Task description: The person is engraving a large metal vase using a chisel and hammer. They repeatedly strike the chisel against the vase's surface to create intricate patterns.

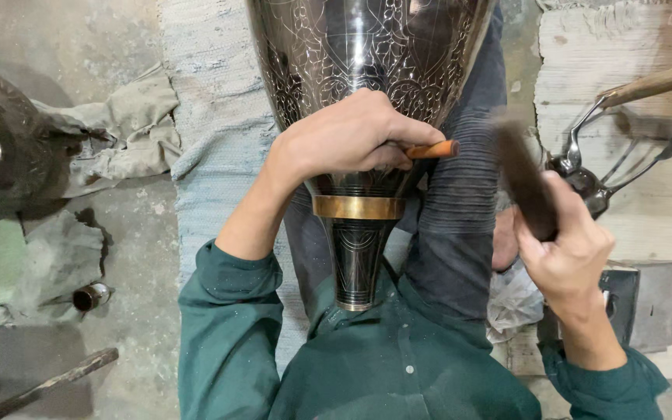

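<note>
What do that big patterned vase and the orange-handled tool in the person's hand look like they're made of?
The vase looks like dark polished metal: it gleams, fine pale lines are cut into it, and a brass-coloured band rings its neck. The tool in the left hand shows only an orange handle, perhaps wood or plastic; its tip is hidden.

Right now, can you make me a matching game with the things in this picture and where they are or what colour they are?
Things:
1. left hand
2. right hand
3. band around the vase
4. other vessel

Matches:
A. gold coloured
B. lying at the left edge of the picture
C. holding an orange-handled tool against the vase
D. holding a dark blurred tool

Pairs: 1-C, 2-D, 3-A, 4-B
</note>
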